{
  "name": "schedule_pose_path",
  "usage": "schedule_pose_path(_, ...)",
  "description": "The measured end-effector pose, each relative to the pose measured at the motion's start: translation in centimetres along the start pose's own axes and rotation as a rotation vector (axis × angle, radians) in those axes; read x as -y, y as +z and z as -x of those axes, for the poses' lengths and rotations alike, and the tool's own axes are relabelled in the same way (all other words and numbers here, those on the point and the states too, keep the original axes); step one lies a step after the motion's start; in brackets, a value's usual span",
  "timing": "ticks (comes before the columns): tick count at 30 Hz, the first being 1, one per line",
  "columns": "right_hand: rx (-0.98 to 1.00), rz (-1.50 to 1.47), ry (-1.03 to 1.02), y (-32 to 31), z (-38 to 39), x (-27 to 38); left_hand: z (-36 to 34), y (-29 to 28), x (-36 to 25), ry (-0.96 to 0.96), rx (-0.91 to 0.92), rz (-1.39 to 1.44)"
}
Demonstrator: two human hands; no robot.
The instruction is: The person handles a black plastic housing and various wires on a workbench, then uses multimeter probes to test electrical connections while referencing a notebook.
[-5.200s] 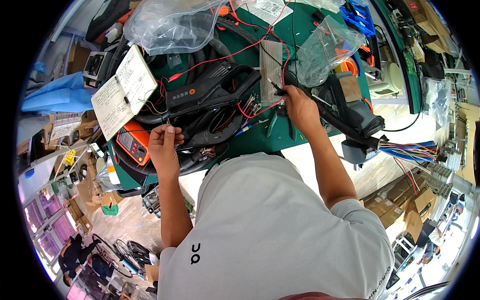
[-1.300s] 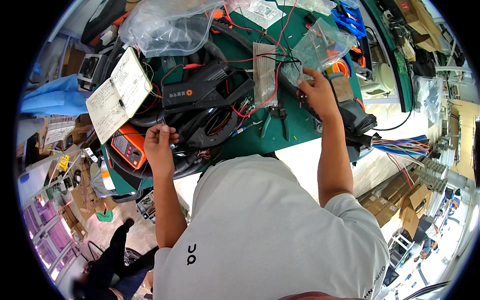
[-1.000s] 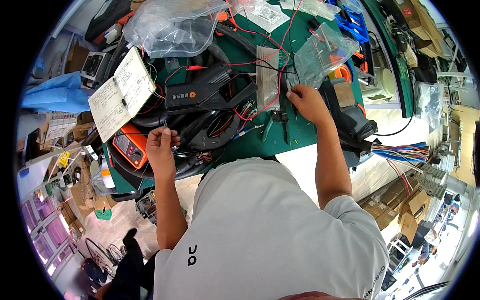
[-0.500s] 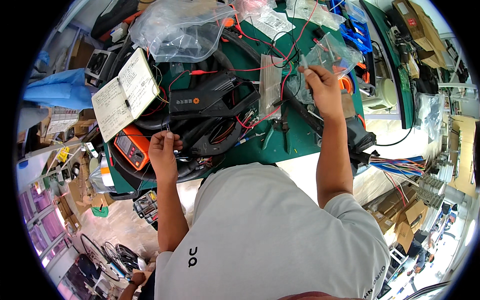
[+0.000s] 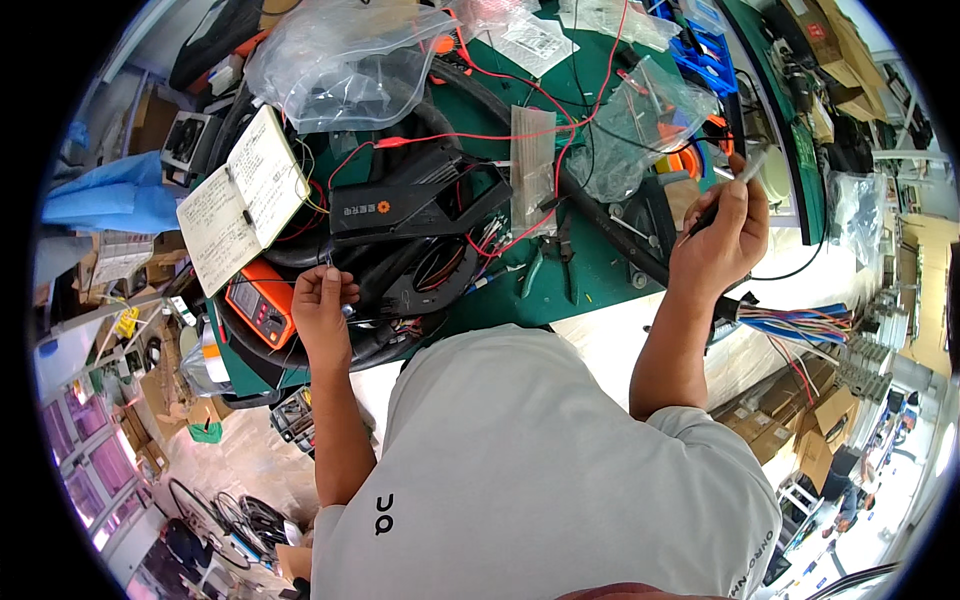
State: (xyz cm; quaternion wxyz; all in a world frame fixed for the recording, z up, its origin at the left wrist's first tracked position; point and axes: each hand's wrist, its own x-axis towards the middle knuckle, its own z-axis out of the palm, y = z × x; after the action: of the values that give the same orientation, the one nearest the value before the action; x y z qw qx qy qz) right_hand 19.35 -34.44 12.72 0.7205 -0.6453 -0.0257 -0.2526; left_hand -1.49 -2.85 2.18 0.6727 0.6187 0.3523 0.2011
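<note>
My left hand (image 5: 326,300) pinches a thin wire or small metal piece (image 5: 329,259) beside the orange multimeter (image 5: 259,301) and the open notebook (image 5: 268,178). My right hand (image 5: 726,225) is raised at the right, closed around a black probe with a pale tip (image 5: 754,166) and a dark lead. A black plastic housing (image 5: 390,215) lies between my hands, over coiled thick black cables. A red lead with a red clip (image 5: 393,142) crosses above it. Pliers (image 5: 564,262) and a translucent strip pack (image 5: 533,165) lie right of the housing.
Clear plastic bags (image 5: 350,60) cover the back of the green bench (image 5: 500,300), near blue bins (image 5: 700,55). A black assembly (image 5: 648,215) and a bundle of coloured wires (image 5: 800,322) are at the right. Boxes (image 5: 775,420) stand on the floor; people work at the lower right (image 5: 850,500).
My right hand has moved right from over the bench's middle with the probe, drawing its lead along. My left hand stays nearly in place. The co-worker at the lower left has mostly moved away.
</note>
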Motion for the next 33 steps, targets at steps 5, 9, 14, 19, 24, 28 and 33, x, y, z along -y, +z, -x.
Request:
schedule_pose_path(5,0.037,0.042,-0.142,-0.2,0.9,3.8,-0.2,0.5,-0.5,-0.007,0.020,-0.001)
schedule_pose_path(9,0.023,-0.036,-0.254,-0.2,1.4,4.3,-0.4,0.3,-0.5,-0.004,0.040,-0.001)
schedule_pose_path(14,0.089,-0.040,-0.093,-0.3,1.1,2.9,-0.2,0.1,-0.4,0.008,0.039,-0.004)
schedule_pose_path(19,0.074,0.118,0.022,0.2,1.1,0.5,0.0,-0.3,-0.1,0.021,0.032,0.018)
schedule_pose_path(24,0.423,0.283,0.627,1.4,2.2,-10.9,0.1,-0.1,0.1,0.013,0.029,0.019)
schedule_pose_path(28,0.344,0.108,0.790,4.4,2.5,-16.5,0.1,0.1,-0.4,0.004,0.035,0.001)
schedule_pose_path(33,0.241,0.149,0.842,8.7,1.7,-21.0,0.1,-0.1,-0.1,0.000,-0.012,0.012)
